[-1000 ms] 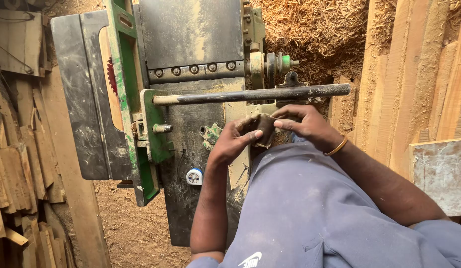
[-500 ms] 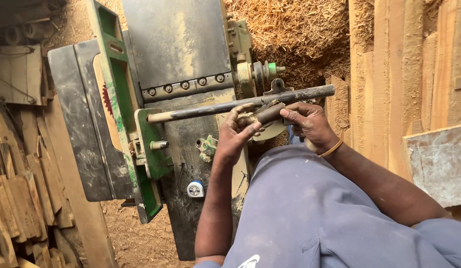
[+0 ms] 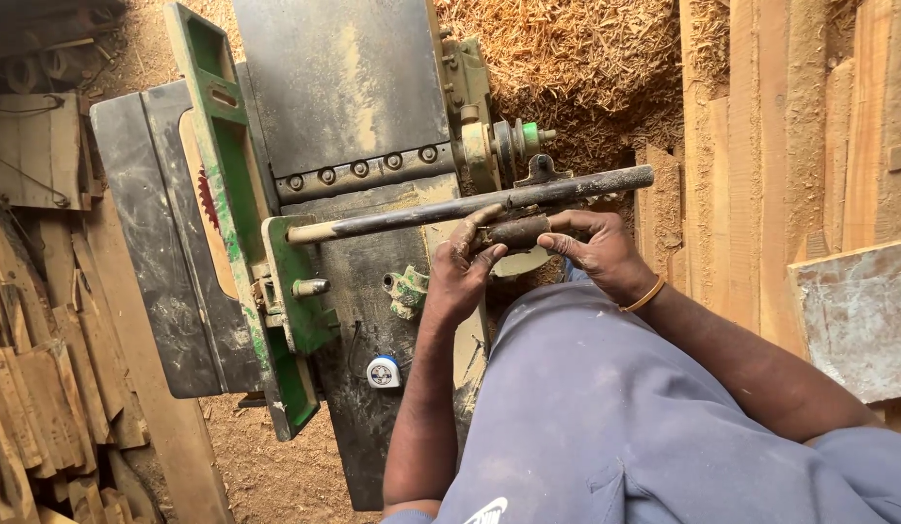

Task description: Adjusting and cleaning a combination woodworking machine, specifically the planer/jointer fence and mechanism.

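Dark cylindrical part (image 3: 516,232) is pinched between left hand (image 3: 462,272) and right hand (image 3: 601,254), under the long steel bar (image 3: 470,207)

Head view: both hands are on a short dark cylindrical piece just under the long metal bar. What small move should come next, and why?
Probably a slight turn or push of the dark cylindrical piece toward the long metal bar. The left hand pinches one end and the right hand the other, and the piece lies almost parallel, right beneath the bar.
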